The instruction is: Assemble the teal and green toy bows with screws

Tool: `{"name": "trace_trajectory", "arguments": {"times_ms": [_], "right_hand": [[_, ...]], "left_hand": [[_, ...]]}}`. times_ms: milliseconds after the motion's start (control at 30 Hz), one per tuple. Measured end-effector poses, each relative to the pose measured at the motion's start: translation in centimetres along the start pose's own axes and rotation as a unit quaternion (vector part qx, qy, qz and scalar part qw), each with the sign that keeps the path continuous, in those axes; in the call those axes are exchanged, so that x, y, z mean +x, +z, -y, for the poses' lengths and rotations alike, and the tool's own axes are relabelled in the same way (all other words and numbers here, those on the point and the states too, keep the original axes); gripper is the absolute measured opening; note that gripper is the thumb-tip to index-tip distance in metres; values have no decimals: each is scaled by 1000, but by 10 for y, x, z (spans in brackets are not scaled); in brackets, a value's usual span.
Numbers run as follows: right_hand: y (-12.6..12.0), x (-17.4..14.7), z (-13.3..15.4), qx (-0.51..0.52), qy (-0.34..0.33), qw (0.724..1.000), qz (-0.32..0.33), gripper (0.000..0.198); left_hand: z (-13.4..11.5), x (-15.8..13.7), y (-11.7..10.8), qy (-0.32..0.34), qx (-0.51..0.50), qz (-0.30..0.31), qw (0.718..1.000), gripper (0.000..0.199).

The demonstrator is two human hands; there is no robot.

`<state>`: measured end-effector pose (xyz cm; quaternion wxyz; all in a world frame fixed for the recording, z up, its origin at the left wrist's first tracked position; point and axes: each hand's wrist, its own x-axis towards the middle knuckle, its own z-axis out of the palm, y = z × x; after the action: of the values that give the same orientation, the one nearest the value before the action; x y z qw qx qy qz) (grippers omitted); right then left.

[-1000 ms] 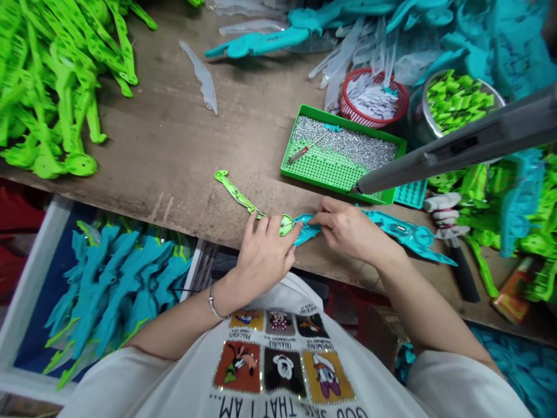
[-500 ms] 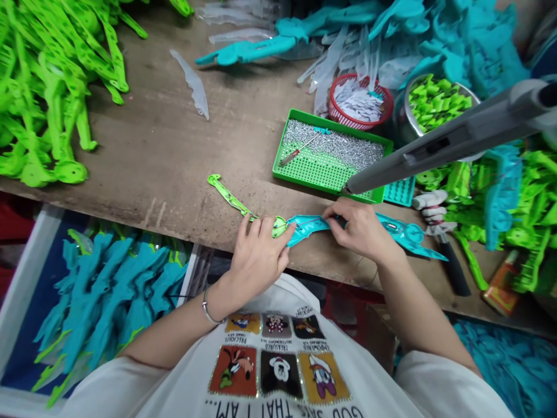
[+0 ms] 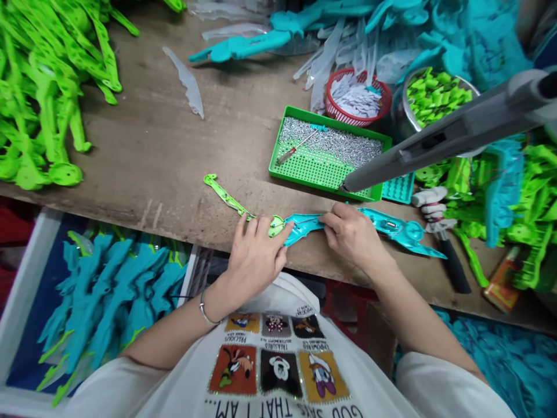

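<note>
A blue plastic half-shell lies hollow side up along the table's front edge, and a bright green narrow piece joins its left end. My left hand rests over the round green joint, its fingers curled on the green piece and its thumb reaching onto the blue shell, holding both down. A thin reddish wire runs inside the shell toward my right hand. That hand is closed in a pinch over the shell's middle at the wire; its fingertips partly hide what they grip.
Behind the shell stands a green tray of screws with a small screwdriver. A grey pole-like tool slants over it. A red basket, a metal bowl, a black-handled tool and green part piles surround the work.
My right hand has shifted slightly left and turned, its fingers more tightly closed over the shell. My left hand stays on the joint. The whole view has moved a little.
</note>
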<state>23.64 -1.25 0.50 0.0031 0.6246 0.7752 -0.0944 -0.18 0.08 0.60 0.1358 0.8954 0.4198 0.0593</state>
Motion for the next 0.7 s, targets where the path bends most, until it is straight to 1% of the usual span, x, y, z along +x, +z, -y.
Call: {"name": "trace_trajectory", "arguments": {"times_ms": [100,167,267,300,367,400,433,467,533,567,600,667,700], "right_hand": [[2,-5,-5,-8,-25,999,-20,32],[7,-9,-12,12,-43,997,-57,34],[17,-12,-20,49,-68,988,-127,33],[19,-12,-22,52,-72,985,-147,32],[23,-12,-23,44,-76,980,-178,30],[24,-12,-23,38,-77,979,-187,30],[25,-12,-22,33,-79,977,-193,29],[25,-12,-21,30,-82,977,-195,29],[24,-12,-20,29,-86,976,-197,29],[24,-12,-20,29,-88,975,-201,28],[24,-11,-20,29,-90,974,-207,27],[23,-10,-20,26,-95,972,-215,26],[23,-10,-20,23,-98,971,-217,26]], "left_hand": [[-1,1,3,-3,-2,-5,1000,47],[-3,-1,6,-2,-8,-12,1000,48],[-4,-3,6,3,-20,-30,999,56],[-1,-1,4,10,-30,-36,999,58],[15,10,-5,17,-63,-54,996,52],[29,20,-12,17,-88,-66,994,46],[47,35,-18,-11,-100,-98,990,37],[69,54,-24,-50,-101,-137,984,34],[122,99,-33,-121,-118,-219,961,27],[150,123,-34,-152,-140,-254,945,30],[177,147,-34,-180,-172,-279,927,37],[224,187,-29,-232,-261,-287,892,58],[242,202,-26,-245,-321,-280,871,67]]}}
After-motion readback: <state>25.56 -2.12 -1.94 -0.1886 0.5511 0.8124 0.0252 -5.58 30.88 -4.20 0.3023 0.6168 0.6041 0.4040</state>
